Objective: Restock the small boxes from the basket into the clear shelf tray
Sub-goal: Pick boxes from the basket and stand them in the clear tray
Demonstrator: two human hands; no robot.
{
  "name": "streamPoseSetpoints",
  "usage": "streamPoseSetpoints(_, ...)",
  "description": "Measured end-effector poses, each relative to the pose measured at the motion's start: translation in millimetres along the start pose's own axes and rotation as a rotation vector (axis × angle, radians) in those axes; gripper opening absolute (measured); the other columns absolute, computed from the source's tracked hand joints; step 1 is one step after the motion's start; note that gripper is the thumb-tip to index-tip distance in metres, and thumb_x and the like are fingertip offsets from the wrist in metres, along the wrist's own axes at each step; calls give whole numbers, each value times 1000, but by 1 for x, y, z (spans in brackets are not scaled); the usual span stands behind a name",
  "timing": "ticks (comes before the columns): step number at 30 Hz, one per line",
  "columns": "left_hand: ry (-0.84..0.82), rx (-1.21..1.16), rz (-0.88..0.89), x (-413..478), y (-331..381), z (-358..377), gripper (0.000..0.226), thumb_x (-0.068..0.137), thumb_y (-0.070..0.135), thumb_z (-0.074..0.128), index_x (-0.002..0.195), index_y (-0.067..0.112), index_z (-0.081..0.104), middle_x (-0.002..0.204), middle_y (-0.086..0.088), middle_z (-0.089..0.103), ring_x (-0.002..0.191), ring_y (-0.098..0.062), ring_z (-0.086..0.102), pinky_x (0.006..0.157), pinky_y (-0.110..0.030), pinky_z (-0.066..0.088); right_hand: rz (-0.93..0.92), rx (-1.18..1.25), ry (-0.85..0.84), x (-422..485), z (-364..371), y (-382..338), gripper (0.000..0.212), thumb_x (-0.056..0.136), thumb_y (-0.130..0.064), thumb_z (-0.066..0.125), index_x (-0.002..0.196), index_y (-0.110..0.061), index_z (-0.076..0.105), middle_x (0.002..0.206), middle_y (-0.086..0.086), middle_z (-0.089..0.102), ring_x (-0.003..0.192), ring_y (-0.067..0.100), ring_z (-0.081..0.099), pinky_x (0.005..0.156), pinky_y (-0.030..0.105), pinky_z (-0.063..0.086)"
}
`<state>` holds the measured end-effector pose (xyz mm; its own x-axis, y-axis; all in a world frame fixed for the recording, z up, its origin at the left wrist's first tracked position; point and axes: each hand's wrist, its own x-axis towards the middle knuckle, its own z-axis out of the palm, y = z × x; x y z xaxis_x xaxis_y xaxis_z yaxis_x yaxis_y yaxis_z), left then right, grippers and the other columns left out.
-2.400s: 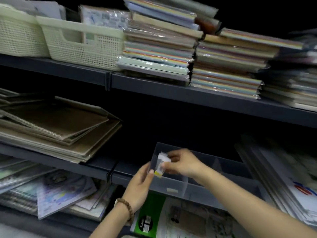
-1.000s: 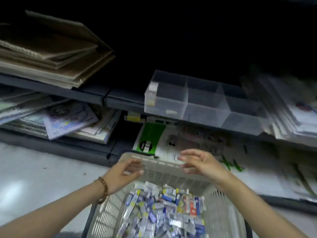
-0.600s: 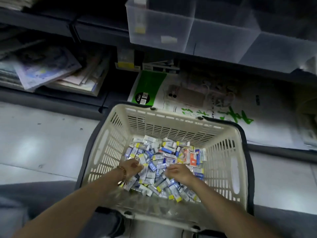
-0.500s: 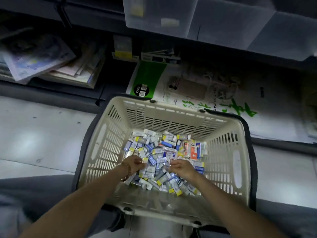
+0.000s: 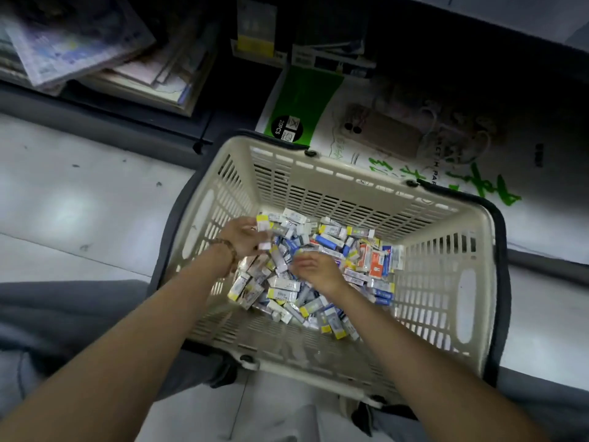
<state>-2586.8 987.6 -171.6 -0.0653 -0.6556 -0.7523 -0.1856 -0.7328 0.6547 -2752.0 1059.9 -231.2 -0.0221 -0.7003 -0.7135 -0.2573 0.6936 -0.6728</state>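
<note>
A person reaches both bare arms down into a cream slatted shopping basket (image 5: 366, 193) standing on a pale tiled floor (image 5: 79, 202), seen from a head-worn camera. A loose heap of small boxes (image 5: 318, 275), white with yellow, blue and red-orange ends, covers the basket's bottom. The left hand (image 5: 243, 236), a beaded bracelet (image 5: 228, 245) at its wrist, is at the heap's left edge with its fingers closed around one blurred small box with a yellow end (image 5: 263, 229), lifted slightly above the pile. The right hand (image 5: 315, 269) rests on the middle of the heap, fingers curled down among the boxes; whether it pinches one cannot be told. Beyond the basket's far rim, a green-and-white paper pack (image 5: 302, 103) marked "20PCS" lies flat on the lowest shelf, with a stack of plastic-wrapped booklets (image 5: 79, 43) further left of it. Only a pale sliver at the top right, above the basket, may belong to the clear shelf tray; this cannot be told. The person's grey trousers (image 5: 57, 314) show at the basket's near left side.
</note>
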Motion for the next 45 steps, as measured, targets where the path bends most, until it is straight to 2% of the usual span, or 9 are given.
streamPoseSetpoints(8,-40,-288,42,-23,7,-34,5,92,2,51,94,6,53,97,-6,67,81,-13,65,71,-27,57,114,-413,270,28,57,-4,23,78,-33,74,80,-17,59,74,0,59,72,21,57,55,26,38)
streamPoseSetpoints(11,-44,-332,-24,-23,1,-30,9,92,3,50,93,8,57,99,-7,65,82,-16,65,68,-26,57,114,-375,302,27,52,-2,17,82,-28,71,84,-14,60,81,3,63,77,24,61,57,27,40)
streamPoseSetpoints(17,-37,-318,-119,-14,-8,-22,30,94,29,50,112,6,55,107,-8,63,88,-19,63,74,-31,56,42,423,146,1,14,-12,22,83,-15,70,103,-4,65,81,3,71,68,13,68,65,20,56)
streamPoseSetpoints(20,-180,-192,-53,-19,-10,-11,53,78,41,65,119,8,53,114,-9,64,102,-21,64,80,-26,56,-63,478,-44,-15,12,-26,8,87,-16,65,95,-14,66,76,-3,73,68,8,71,62,15,54)
streamPoseSetpoints(23,-70,-10,88,-21,-12,-8,64,79,24,71,133,4,43,88,-4,69,83,-12,67,64,-15,55,-86,430,-145,-21,22,-36,12,93,-18,56,97,-12,65,78,-3,73,70,8,71,66,18,56)
streamPoseSetpoints(28,27,-55,194,-17,2,-29,42,85,20,64,122,8,48,92,-7,53,86,-19,61,61,-18,57,10,-207,-239,-19,26,-5,30,94,-18,56,116,1,64,121,16,63,107,25,61,100,39,46)
streamPoseSetpoints(34,-49,-212,104,-15,-1,-25,20,91,23,57,81,5,60,88,-8,64,63,-12,70,55,-18,55,-101,-492,-33,-9,31,17,42,84,-29,70,123,-14,61,130,3,51,117,23,52,96,39,44)
streamPoseSetpoints(38,-66,-275,15,-8,-10,-22,26,89,27,59,101,3,56,113,-14,56,72,-16,71,62,-21,57,-195,-862,-42,-8,40,23,47,81,-34,71,124,-18,60,123,2,46,114,19,49,79,27,41)
streamPoseSetpoints(45,-57,-310,-97,-1,-17,-22,50,91,26,56,133,1,44,139,-13,42,91,-22,64,80,-30,57,-186,-776,11,-10,47,28,18,83,-26,69,97,-21,60,106,-2,66,95,20,63,68,25,42)
